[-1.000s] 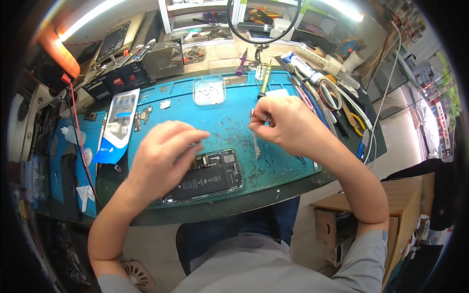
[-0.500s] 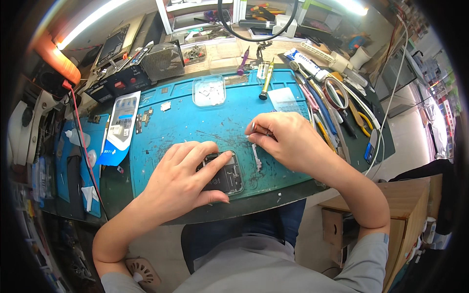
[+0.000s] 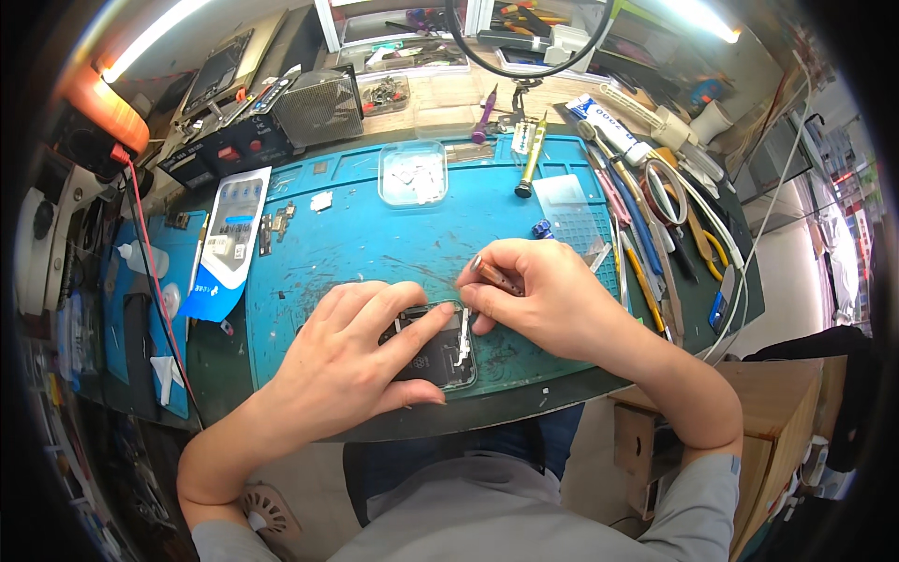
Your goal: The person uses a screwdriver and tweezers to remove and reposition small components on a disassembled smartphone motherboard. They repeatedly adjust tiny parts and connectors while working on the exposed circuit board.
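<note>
On the teal work mat lies an opened phone (image 3: 436, 363), its dark inside facing up. My left hand (image 3: 348, 348) rests over its left side, thumb and fingers apart, with a fingertip on the phone's upper part. A thin whitish strip-shaped part (image 3: 464, 339) hangs over the phone's right edge. My right hand (image 3: 543, 298) has its fingers pinched together at the upper end of that strip. Something brownish and slim (image 3: 496, 277) shows between the right fingers, mostly hidden. Just behind this hand is a small blue knob (image 3: 542, 229); I cannot tell what it belongs to.
A clear tray (image 3: 413, 174) with small parts sits at the mat's back. A yellow-green screwdriver (image 3: 532, 161) and a purple one (image 3: 485, 116) are behind. Tools crowd the right side, near a red-and-white ring (image 3: 666, 190). A blue-and-white packet (image 3: 228, 245) lies left.
My right hand has moved nearer and a little left, bringing the whitish strip from beside the phone to over its right edge. The left hand has stayed on the phone. The view has shifted slightly.
</note>
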Tool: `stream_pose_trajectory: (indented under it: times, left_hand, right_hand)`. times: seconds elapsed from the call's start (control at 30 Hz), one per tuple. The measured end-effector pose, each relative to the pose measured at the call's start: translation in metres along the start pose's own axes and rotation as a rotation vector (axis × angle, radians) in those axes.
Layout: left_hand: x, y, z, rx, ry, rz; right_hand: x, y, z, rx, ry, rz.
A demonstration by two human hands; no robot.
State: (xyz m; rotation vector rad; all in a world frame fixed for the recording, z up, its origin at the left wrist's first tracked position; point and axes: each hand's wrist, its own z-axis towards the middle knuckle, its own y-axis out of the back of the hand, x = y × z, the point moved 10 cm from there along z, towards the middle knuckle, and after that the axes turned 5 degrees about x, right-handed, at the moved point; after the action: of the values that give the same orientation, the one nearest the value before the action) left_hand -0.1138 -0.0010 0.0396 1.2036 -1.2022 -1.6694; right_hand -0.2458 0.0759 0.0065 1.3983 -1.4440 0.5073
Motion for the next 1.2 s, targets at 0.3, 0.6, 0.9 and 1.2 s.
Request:
stream_pose_trajectory:
  times: [0.3,0.6,0.9,1.2]
  left_hand:
    - [-0.004,-0.001,-0.001,-0.043,-0.013,0.067]
    - [-0.004,0.003,0.001,-0.032,0.010,0.058]
    - [-0.001,0.004,0.001,0.061,0.049,-0.067]
    - [0.001,0.001,-0.004,0.064,0.069,-0.069]
  right_hand:
    - [-0.009,0.000,0.001,0.025,-0.006,0.067]
    - [-0.003,-0.002,0.001,-0.017,0.076,-0.016]
    - [-0.004,0.001,0.014,0.090,-0.049,0.061]
    - [0.011,-0.004,0.003,0.046,0.065,-0.157]
